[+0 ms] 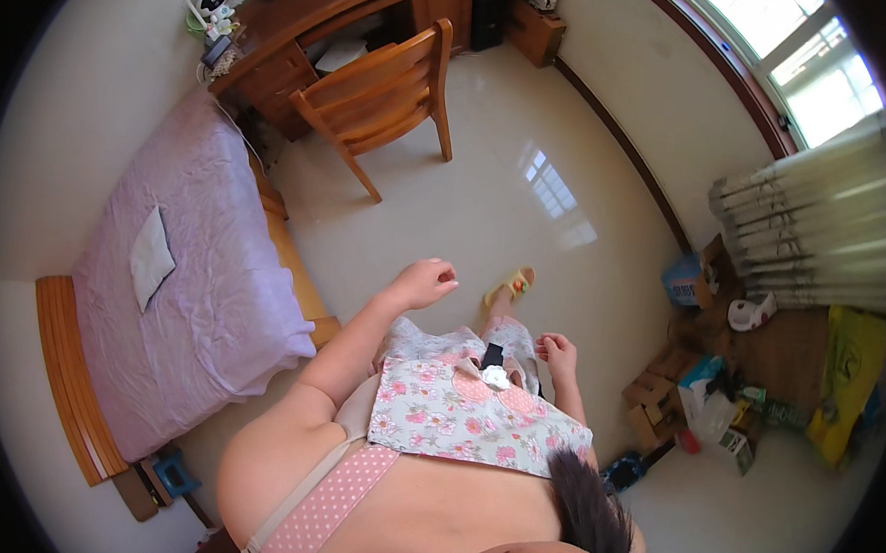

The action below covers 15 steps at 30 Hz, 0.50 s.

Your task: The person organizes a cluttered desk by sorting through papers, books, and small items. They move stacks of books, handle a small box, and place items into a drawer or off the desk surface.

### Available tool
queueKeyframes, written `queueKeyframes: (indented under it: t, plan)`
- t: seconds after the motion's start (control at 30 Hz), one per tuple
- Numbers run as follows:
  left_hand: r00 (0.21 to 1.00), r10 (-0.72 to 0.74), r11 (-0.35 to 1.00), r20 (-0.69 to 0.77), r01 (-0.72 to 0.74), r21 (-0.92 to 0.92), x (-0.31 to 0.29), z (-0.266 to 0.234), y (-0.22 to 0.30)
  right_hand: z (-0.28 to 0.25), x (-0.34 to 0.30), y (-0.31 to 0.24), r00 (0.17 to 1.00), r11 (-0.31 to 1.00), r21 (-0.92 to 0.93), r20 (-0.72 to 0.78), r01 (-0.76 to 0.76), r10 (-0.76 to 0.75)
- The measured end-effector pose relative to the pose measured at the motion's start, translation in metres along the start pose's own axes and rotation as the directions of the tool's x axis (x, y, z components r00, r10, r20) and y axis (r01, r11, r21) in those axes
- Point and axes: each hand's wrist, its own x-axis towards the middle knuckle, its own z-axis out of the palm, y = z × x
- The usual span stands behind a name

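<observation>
The person is standing on the pale floor [527, 211] beside the bed [192, 293], looking down, and neither hand is carrying anything. The left hand [425, 282] is hanging out in front of the body at the end of a bent arm, its grip loosely curled with the fingers half folded inward and nothing between them; it is nearest the bed's foot corner but well apart from it. The right hand [557, 355] is resting close against the hip, touching or just beside the floral garment [456, 407], its fingers also curled in a slack, empty grip.

A yellow sandal [511, 283] is showing on the forward foot between the two hands, which suggests a step in mid-stride, so the arms are probably swinging free for balance rather than reaching.

On the bed, a white cloth [150, 258] is lying flat on the purple sheet. A wooden chair [382, 98] is standing pulled back from the bench [306, 14], and boxes [657, 393] are crowding the right wall under the curtain [806, 225].
</observation>
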Motion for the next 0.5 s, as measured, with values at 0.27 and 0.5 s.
queueKeyframes:
  t: [0.27, 0.5]
  plan:
    - [0.985, -0.043, 0.997, -0.17, 0.032, -0.067, 0.163, -0.06, 0.034, -0.017, 0.19, -0.134, 0.998, 0.996, -0.072, -0.038, -0.049, 0.046]
    - [0.911, -0.06, 0.991, -0.408, 0.005, -0.134, 0.269, -0.134, 0.069, 0.026, 0.337, -0.32, 0.974, 0.974, -0.144, 0.17, 0.173, -0.148]
